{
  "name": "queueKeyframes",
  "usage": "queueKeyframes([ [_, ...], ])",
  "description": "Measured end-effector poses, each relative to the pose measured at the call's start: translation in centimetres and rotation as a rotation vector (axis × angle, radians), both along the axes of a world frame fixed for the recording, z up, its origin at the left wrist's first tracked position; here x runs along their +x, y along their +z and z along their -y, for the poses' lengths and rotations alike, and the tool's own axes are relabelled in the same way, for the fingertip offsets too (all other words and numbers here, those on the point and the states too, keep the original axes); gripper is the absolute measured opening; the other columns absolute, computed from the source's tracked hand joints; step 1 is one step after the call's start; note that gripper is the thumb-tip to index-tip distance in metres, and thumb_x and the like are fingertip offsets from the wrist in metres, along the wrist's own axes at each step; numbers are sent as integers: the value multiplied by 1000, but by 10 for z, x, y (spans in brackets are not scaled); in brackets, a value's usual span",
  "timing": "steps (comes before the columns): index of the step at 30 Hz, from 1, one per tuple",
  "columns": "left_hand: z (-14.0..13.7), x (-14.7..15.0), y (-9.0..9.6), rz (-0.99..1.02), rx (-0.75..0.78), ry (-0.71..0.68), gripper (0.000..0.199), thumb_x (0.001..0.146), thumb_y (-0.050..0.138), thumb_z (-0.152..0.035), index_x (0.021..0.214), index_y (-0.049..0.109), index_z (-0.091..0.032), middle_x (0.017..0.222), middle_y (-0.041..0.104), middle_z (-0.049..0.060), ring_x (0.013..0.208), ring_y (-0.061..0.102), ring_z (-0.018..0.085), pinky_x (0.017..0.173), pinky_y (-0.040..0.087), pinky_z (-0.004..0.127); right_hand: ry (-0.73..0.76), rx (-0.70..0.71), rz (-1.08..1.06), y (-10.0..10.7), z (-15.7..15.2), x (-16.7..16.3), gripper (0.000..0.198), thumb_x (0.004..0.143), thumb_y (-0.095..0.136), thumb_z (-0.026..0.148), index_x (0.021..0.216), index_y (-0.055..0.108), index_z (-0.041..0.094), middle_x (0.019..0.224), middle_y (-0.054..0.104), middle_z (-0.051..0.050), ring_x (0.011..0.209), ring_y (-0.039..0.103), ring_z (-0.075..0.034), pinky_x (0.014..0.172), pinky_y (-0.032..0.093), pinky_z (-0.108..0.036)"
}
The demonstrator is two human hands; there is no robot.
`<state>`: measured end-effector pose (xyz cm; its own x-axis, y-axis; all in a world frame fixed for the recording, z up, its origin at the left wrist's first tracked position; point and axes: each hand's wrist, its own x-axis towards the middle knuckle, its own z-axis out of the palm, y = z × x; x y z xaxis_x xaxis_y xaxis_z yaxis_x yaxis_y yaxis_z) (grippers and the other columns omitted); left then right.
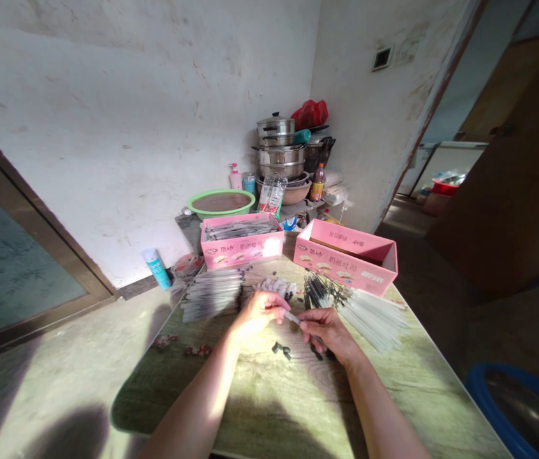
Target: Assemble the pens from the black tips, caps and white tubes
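My left hand (264, 309) and my right hand (325, 329) meet over the middle of the table. Between their pinched fingers is a short, slim whitish tube (292, 317), held at both ends; its far end is hidden by my right fingers. Small black caps (282, 350) lie on the tabletop just below the hands. Beyond my fingers is a pile of small white pieces (272, 286). Dark thin sticks (317, 292) and a fan of long clear tubes (374, 319) lie to the right. A stack of pale tubes (214, 293) sits to the left.
Two pink boxes stand along the table's back: the left box (243, 250) is filled with thin tubes, the right box (346, 258) is open-topped. Behind are a green basin (221, 203), steel pots (276, 137) and a bottle (317, 183). A blue tub (482, 376) stands at right.
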<state>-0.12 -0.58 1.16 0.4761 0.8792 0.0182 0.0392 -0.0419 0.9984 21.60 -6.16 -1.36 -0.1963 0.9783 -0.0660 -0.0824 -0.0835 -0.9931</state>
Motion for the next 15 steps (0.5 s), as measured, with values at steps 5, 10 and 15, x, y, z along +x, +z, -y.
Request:
queueKeyframes([
  [5, 1, 0, -1, -23, 1, -24, 24, 71, 83, -34, 83, 76, -14, 65, 67, 4, 60, 60, 17, 64, 46, 29, 6, -10, -11, 0, 0, -2, 36, 74, 87, 47, 89, 81, 14, 58, 71, -1, 33, 42, -6, 36, 32, -19],
  [10, 0, 1, -4, -11, -29, -38, 28, 68, 85, -33, 84, 77, -12, 63, 66, 4, 57, 58, 15, 59, 45, 27, 13, -32, -25, 3, 0, -1, 39, 74, 87, 51, 86, 79, 14, 66, 75, -5, 37, 53, -8, 35, 32, -18],
  [15, -16, -22, 0, -22, -7, 120, 19, 70, 83, -27, 80, 74, -13, 62, 65, 3, 55, 56, 15, 59, 48, 30, -52, -48, -54, 5, 0, -1, 48, 72, 88, 58, 87, 77, 14, 70, 77, -8, 41, 61, -13, 33, 34, -18],
])
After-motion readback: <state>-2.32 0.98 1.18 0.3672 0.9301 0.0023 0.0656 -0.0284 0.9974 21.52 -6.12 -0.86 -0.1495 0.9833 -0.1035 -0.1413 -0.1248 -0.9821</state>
